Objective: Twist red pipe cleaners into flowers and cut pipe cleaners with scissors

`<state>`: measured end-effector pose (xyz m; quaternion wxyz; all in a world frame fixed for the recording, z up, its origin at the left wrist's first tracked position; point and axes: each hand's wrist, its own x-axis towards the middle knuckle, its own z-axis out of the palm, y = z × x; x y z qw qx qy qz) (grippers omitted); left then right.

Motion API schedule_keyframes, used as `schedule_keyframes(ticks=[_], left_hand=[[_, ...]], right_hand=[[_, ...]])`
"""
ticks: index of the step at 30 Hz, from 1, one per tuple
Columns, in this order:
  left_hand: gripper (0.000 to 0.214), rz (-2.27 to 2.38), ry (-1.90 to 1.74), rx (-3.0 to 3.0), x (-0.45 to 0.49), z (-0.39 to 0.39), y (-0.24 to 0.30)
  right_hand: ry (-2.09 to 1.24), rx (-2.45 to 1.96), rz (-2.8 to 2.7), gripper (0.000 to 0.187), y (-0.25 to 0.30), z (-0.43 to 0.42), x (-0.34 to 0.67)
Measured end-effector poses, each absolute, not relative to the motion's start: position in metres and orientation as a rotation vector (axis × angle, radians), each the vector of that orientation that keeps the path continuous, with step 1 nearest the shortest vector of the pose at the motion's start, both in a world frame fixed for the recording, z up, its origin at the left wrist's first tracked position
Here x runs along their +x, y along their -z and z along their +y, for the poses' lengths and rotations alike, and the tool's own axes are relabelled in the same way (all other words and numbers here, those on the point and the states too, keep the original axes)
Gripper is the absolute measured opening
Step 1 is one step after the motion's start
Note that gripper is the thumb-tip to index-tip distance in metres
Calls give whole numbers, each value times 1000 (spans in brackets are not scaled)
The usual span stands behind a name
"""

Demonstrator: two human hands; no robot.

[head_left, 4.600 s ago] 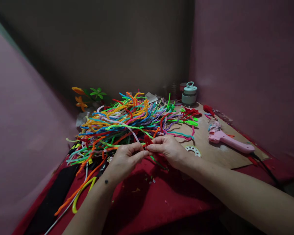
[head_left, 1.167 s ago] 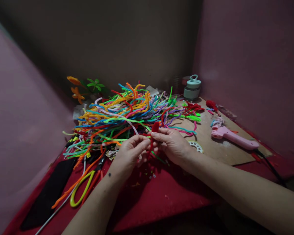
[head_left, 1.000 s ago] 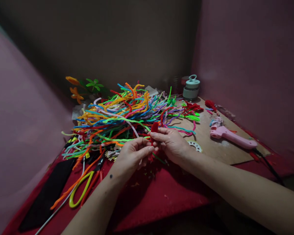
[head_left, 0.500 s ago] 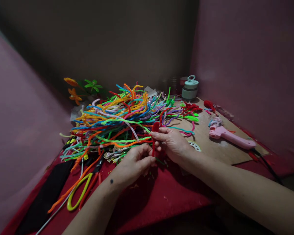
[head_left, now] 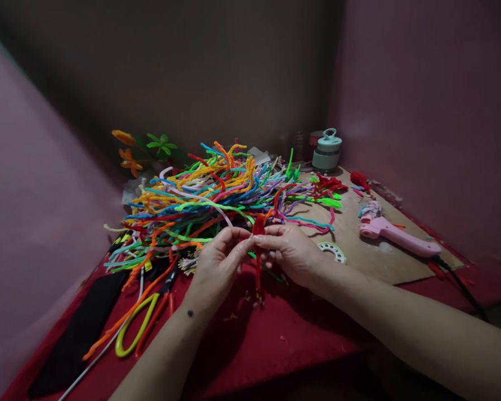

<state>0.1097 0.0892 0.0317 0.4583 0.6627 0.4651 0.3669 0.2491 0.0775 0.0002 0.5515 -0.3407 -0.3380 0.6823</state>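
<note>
A red pipe cleaner piece (head_left: 258,225), with a rounded top and a thin tail hanging below, is pinched between both hands. My left hand (head_left: 221,258) grips it from the left, thumb and forefinger together. From the right, my right hand (head_left: 290,252) holds it between thumb and fingers, the fingertips of both hands nearly touching. Just behind the hands lies a big heap of many-coloured pipe cleaners (head_left: 200,206). Part of the red piece is hidden by the fingers.
Scissors with yellow and red handles (head_left: 137,326) lie at the left beside a black flat object (head_left: 81,328). On the brown board (head_left: 384,267) rests a pink glue-gun-like tool (head_left: 401,236) with a cord. A tape roll (head_left: 338,252) and a pale green jar (head_left: 327,153) are at right; fuzzy flowers (head_left: 129,161) stand back left.
My left hand has moved up from the red piece's lower end to its upper part, meeting my right fingertips. The thin red tail now hangs free below the hands.
</note>
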Motion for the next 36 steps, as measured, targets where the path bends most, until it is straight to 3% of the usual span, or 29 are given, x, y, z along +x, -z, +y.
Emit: schedule_keyframes(ticks=[16, 28, 36], left_hand=[[19, 1062, -804, 1419, 95, 101, -23], [18, 1200, -832, 2116, 98, 94, -32], [23, 1169, -796, 2455, 101, 88, -31]], right_hand=[[-1678, -928, -987, 13, -3, 72, 245], [-1502, -1130, -1194, 23, -3, 68, 247], [-1441, -1192, -1239, 19, 2, 69, 244]])
